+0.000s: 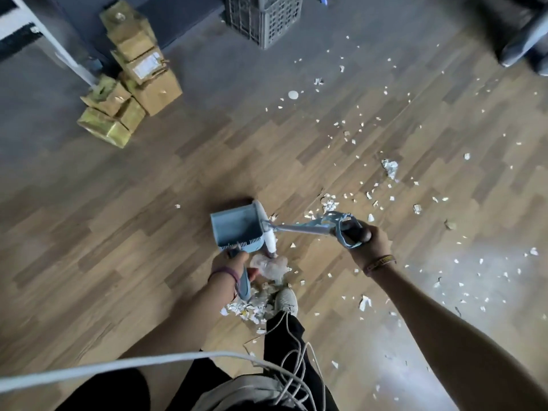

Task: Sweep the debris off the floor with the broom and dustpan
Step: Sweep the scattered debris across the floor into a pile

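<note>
A blue dustpan [235, 226] is tilted just above the wooden floor [148, 232], with comb teeth on its near edge. My left hand [229, 264] grips its blue handle [243, 284]. My right hand [369, 241] grips the top of the broom's grey pole [299, 229], which slants left to the dustpan's rim. A white joint piece [270, 241] hangs there; the bristles are not plainly visible. A crumpled clear wrapper [271, 266] lies just below. White paper debris [252, 308] is heaped by my shoe [286, 301], and more scraps [390, 169] are scattered to the right.
Stacked cardboard boxes [136, 81] stand at the far left beside a metal frame leg [66, 54]. A grey plastic crate [264, 19] sits at the back. A dark object [525, 40] fills the top right corner. A white cable [118, 366] and cords hang before my legs.
</note>
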### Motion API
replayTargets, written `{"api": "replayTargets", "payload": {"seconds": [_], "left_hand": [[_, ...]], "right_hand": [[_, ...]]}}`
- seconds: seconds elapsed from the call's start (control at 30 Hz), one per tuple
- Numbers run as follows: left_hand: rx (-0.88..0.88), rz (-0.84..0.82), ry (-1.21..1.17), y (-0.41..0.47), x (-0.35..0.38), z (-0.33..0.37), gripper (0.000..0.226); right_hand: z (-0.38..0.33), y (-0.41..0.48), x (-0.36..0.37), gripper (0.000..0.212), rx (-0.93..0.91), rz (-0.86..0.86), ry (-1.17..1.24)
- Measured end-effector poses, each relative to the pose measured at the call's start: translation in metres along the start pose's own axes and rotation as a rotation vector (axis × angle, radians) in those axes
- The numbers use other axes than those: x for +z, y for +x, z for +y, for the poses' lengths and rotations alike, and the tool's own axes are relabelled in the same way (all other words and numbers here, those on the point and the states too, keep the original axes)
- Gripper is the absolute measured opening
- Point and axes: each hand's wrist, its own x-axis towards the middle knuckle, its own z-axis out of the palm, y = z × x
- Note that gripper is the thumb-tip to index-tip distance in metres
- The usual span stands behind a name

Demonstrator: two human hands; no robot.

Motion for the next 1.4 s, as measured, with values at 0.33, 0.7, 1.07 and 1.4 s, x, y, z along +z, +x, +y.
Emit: {"api": "replayTargets", "payload": {"seconds": [0.33,0.7,1.07,1.4], "left_hand": [[0.023,-0.048,0.053,-0.026,0.108,-0.003,0.015],[0.044,0.032,-0.264,-0.084,-0.034,-0.065,0.021],[0.104,0.286,-0.412,-0.113,-0.218,-0.153,0.024],[0.096,0.406,-0.654,-0.128,-0.353,-0.194,0.029]], "right_hand": [[0.073,0.024,-0.083,0.023,0.002,-0.001,-0.151],[-0.033,-0.016,-0.009,0.026,-0.304,-0.007,-0.304],[-0.109,-0.196,0.135,0.039,-0.5,-0.191,-0.121],[-0.15,-0.283,0.246,0.022,-0.466,-0.336,-0.027]]}}
